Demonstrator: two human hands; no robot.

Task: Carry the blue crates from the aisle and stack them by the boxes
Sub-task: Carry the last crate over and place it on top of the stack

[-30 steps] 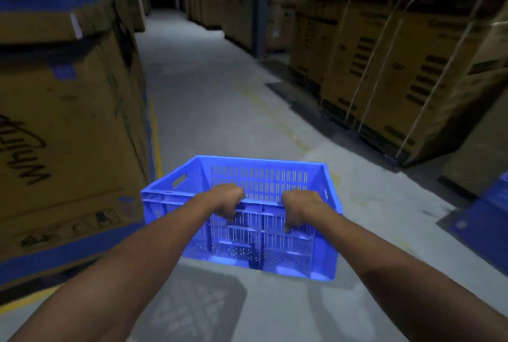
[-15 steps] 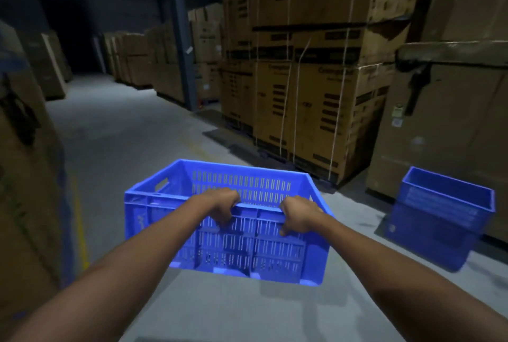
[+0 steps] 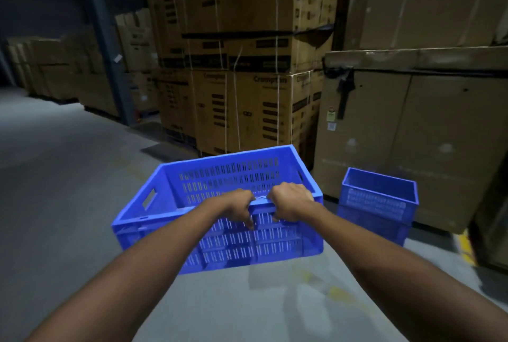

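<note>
I carry an empty blue slotted crate [image 3: 170, 196] in front of me, above the floor and tilted slightly. My left hand [image 3: 237, 208] and my right hand [image 3: 291, 200] both grip its near rim, side by side near the middle. To the right, a stack of blue crates [image 3: 378, 204] stands on the floor against a large brown carton [image 3: 406, 135]. The carried crate is apart from that stack, to its left.
Tall strapped cardboard boxes [image 3: 247, 66] rise straight ahead. A steel column [image 3: 105, 47] stands at the left with more cartons behind it. Grey concrete floor [image 3: 60, 190] runs off to the left. Yellow floor marking [image 3: 466, 248] shows at the right.
My view has swung to the right with the crate still in both hands. The stacked crates and the big cartons have come closer and more central.
</note>
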